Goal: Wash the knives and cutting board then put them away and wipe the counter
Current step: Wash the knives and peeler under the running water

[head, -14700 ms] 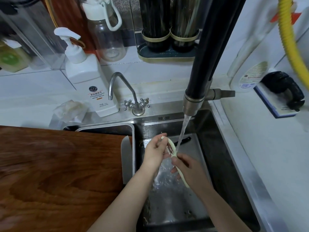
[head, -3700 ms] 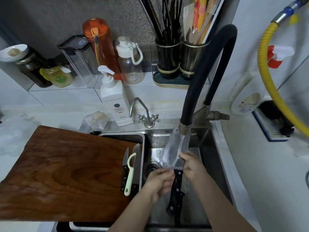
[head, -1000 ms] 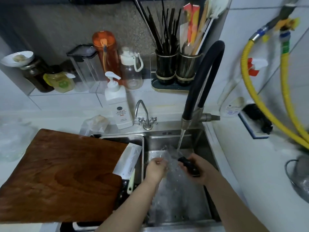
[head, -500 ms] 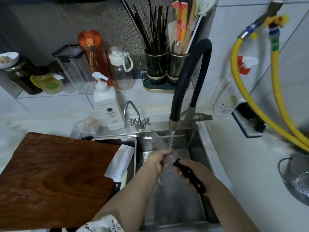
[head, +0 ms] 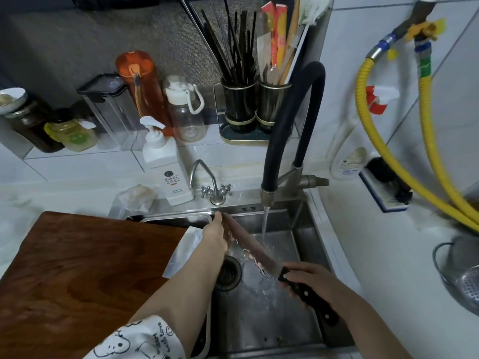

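Your right hand (head: 309,277) grips the chef's knife (head: 255,251) under running water, left hand (head: 216,235) flat along the blade; cleaver (head: 181,251) rinsed at nine o'clock, cutting board (head: 77,268) unwashed.

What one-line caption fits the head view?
Right hand grips the knife under running tap water; left hand rubs its blade.

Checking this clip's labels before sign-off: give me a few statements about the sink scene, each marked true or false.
1. Water runs from the black faucet into the sink. True.
2. The right hand holds the long knife by its blade. False: it grips the black handle.
3. The left hand touches the blade near its tip. True.
4. The cutting board stands upright inside the sink. False: it lies flat to the left, over the sink's edge.
5. The soap dispenser lies tipped over. False: it stands upright behind the sink.
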`<state>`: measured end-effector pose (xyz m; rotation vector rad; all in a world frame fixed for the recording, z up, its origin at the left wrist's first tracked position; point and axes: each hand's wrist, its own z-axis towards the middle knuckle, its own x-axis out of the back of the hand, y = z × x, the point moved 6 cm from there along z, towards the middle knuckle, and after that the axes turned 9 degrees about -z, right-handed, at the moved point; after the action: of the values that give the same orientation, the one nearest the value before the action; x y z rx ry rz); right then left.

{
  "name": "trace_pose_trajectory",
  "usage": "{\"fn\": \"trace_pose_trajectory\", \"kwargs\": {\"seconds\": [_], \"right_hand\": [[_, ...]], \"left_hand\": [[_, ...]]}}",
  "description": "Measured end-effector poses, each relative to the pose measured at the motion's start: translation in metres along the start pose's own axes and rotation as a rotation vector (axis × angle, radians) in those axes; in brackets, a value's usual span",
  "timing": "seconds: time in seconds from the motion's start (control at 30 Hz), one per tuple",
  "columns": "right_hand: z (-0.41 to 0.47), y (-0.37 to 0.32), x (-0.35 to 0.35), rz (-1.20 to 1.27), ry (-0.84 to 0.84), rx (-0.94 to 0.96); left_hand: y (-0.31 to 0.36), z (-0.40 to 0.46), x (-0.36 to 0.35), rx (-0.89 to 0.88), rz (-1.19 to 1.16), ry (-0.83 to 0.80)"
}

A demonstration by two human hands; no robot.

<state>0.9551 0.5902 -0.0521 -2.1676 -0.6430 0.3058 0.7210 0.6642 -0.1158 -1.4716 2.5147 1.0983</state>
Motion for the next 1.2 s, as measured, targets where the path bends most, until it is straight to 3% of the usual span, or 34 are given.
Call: {"fn": "trace_pose_trajectory", "kwargs": {"seconds": [0.23,0.43,0.6,0.97,1.2], "right_hand": [[0.019,0.002,0.0,-0.489,0.175,0.142],[0.025,0.007,-0.004,-0.655,0.225,0.222],[0.029,0.011,0.0,-0.588,0.267,0.235],[0.041,-0.011,0.009,-0.106,0.403,0.19],[0.073,-0.044,-0.016,0.13,0.265,0.179]], "left_hand": [[-0.054,-0.046,0.007,0.137,0.357,-0.185],[-0.073,-0.057,0.01,0.115,0.332,-0.206],[-0.083,-0.073,0.0,0.153,0.341,-0.265],[-0.069,-0.087,0.0,0.112,0.447,-0.343],[-0.058,-0.099,0.027,0.086,0.556,-0.415]]}}
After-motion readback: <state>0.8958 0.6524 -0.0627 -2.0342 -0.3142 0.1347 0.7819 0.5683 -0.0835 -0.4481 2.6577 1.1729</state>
